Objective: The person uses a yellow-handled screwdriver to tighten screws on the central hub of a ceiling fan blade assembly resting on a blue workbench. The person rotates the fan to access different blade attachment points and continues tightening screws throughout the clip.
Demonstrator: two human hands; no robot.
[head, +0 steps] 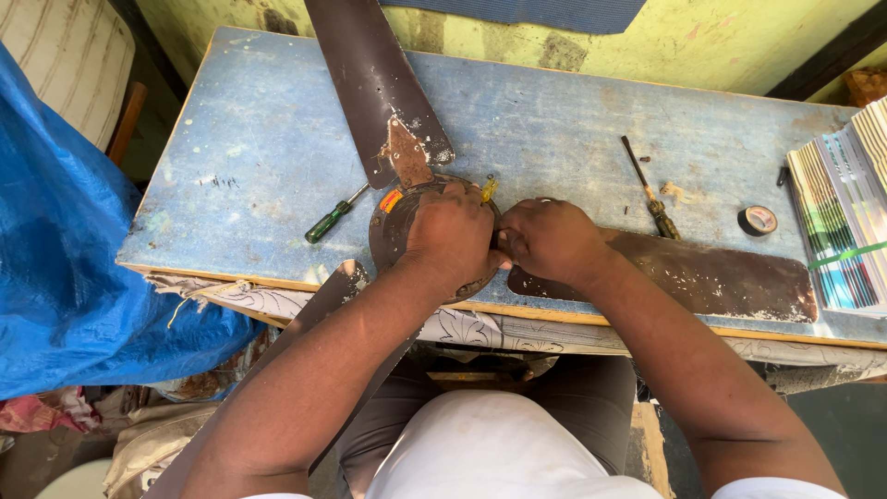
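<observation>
Seen first at the left hand (450,231): lies palm down over the round fan hub (390,226), fingers bent and half closed across its top, clamping it flat rather than lifting it. Just beside, touching knuckle to knuckle, at the right hand (547,238): curls tight into a near fist at the hub's right edge, fingertips tucked under; cannot tell what, if anything, sits pinched inside. Looks, as a judgement, like close fingertip work at the joint where the hub meets the right blade (711,273), with no tool in either hand. Calls next, most likely, for a firm hold on the hub and a fine grip at that joint, or a reach for a driver. Rests the hub near the front edge of the blue counter (249,139), roughly at its middle, flat face up. Spreads three brown blades from it: runs the right one along the counter's front edge, long axis left to right; points the upper blade (365,83) away toward the far wall; hangs the lower blade (323,300) off the front edge toward the lap. Further out: a green-handled screwdriver (333,217) just left of the hub, a wooden-handled screwdriver (651,194) to the right, then a tape roll (758,220) and a stack of striped sheets (841,212).
</observation>
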